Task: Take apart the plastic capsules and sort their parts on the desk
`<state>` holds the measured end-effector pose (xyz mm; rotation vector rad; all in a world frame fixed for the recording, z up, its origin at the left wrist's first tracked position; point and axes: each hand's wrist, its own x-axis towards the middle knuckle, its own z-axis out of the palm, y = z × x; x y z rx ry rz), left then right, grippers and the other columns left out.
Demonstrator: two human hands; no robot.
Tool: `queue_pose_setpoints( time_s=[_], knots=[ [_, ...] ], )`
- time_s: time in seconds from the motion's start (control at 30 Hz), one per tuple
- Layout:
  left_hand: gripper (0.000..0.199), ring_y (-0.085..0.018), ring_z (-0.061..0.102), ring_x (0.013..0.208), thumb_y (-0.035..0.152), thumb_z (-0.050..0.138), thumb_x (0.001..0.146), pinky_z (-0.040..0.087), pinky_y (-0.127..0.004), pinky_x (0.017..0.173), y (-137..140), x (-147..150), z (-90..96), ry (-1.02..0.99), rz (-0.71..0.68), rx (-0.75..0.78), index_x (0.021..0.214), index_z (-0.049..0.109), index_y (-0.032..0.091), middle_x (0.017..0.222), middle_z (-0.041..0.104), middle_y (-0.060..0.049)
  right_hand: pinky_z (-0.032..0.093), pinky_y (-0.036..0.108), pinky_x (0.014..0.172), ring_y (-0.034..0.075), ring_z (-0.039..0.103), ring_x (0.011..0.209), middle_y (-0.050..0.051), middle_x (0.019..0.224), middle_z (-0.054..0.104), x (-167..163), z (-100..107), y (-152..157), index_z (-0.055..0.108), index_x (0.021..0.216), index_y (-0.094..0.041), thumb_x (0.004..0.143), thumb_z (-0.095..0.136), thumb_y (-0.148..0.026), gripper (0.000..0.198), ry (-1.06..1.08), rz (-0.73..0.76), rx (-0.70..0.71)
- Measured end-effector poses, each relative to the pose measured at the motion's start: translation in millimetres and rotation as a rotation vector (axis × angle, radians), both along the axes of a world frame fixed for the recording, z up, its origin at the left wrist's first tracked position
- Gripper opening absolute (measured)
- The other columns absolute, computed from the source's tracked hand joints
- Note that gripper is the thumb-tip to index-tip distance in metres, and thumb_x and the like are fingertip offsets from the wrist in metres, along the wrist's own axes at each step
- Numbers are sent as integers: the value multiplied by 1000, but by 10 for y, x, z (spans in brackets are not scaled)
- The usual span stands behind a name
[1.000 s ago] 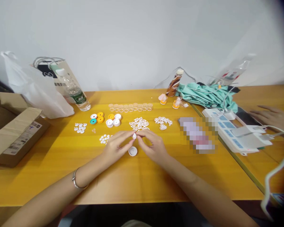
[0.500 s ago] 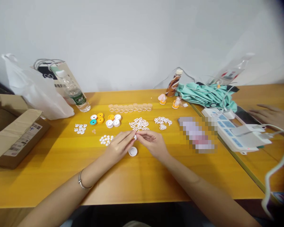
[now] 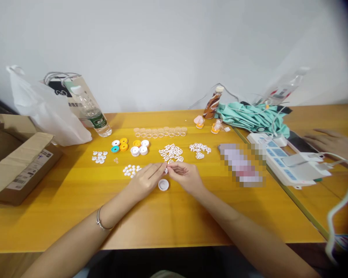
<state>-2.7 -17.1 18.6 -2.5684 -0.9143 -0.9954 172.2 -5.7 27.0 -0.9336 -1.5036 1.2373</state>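
Note:
Over the middle of the table, my left hand (image 3: pixel 147 180) and my right hand (image 3: pixel 188 178) meet at the fingertips. Both pinch a small white plastic part (image 3: pixel 166 170), mostly hidden by the fingers. Just below them lies a round white cap (image 3: pixel 163 185), hollow side up. Beyond my fingertips is a pile of white openwork plastic pieces (image 3: pixel 171 151), with a smaller group of similar pieces (image 3: pixel 200 147) to its right. Small white discs (image 3: pixel 130 170) lie beside my left hand, and more white pieces (image 3: pixel 99 156) sit farther left.
White, orange and teal caps (image 3: pixel 123 147) and a row of clear cups (image 3: pixel 154 134) stand farther back. A cardboard box (image 3: pixel 31 170) and water bottle (image 3: pixel 100 121) are left. A phone (image 3: pixel 240 164), power strip (image 3: pixel 284 164) and another person's hand (image 3: pixel 330 143) are right.
My joined hands have shifted very slightly, and the small white part is more covered by my fingers. The other items appear unmoved on the table.

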Motion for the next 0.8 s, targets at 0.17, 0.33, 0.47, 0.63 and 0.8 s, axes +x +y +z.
queue_pose_setpoints(
  time_s=[0.17,0.33,0.47,0.63,0.8],
  knots=[
    [47,-21,60,94,10,51,84,54,-36,79,-1,-29,-32,44,8,12,130,39,9,103,63,-15,57,28,71,15,69,71,2,78,72,-4,-11,-15,67,84,-19,73,58,-22,15,-89,-9,89],
    [41,-21,61,94,11,49,85,55,-35,80,-7,-30,-45,37,-22,2,126,43,10,102,64,-15,56,26,67,15,68,68,1,76,72,5,6,-38,68,84,-19,73,56,-20,16,-220,-62,178],
    [42,-19,63,90,12,51,85,56,-32,78,-25,-11,-20,-1,-28,14,127,42,12,100,65,-13,55,25,65,15,67,67,0,74,71,20,19,-39,69,81,-20,74,57,-22,15,-225,-73,180],
    [38,-17,65,87,15,54,84,55,-29,77,-44,42,39,-124,-33,-31,122,47,15,98,67,-11,54,26,62,14,64,64,0,70,69,31,5,8,66,76,-19,76,56,-27,13,-125,-21,75],
    [26,-13,66,76,20,57,83,55,-23,70,-35,58,56,-290,-35,-160,109,56,16,89,69,-7,53,25,65,13,65,68,2,74,68,10,-8,27,63,81,-18,72,62,-28,14,-13,20,-27]
  ],
)
